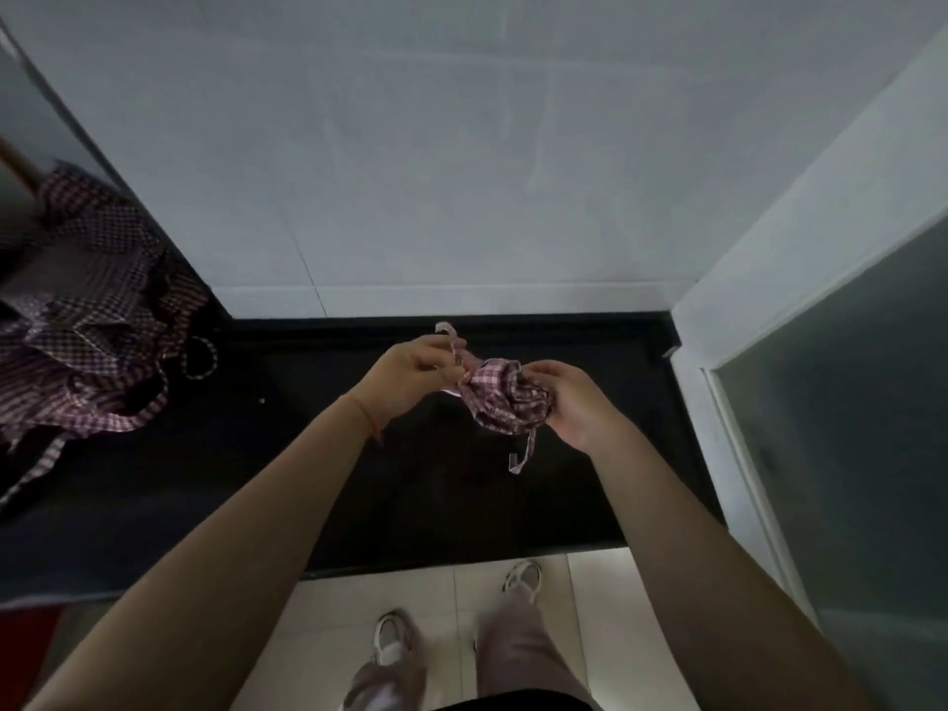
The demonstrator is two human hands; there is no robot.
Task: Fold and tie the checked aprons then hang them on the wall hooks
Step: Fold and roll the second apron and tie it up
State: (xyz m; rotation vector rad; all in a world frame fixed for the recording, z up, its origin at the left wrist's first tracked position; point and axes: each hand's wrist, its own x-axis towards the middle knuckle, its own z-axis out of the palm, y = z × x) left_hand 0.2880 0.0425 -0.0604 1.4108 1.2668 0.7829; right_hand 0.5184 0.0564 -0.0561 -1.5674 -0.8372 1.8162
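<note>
A black countertop (pixel 461 505) ran below a pale grey wall (pixel 461 146). At the right stood a white-framed frosted glass panel (pixel 846 402). Beneath the counter edge lay light floor tiles (pixel 595 608) (a red patch (pixel 25 644) showed at far left).

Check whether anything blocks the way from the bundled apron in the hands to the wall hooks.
Cannot be settled: no wall hooks show in this view. The bundled apron is held above the black counter, the right hand cupping it and the left hand pinching its strap. The wall ahead is bare.

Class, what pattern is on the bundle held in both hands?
Pink-and-white check on the apron bundle; head view.
</note>
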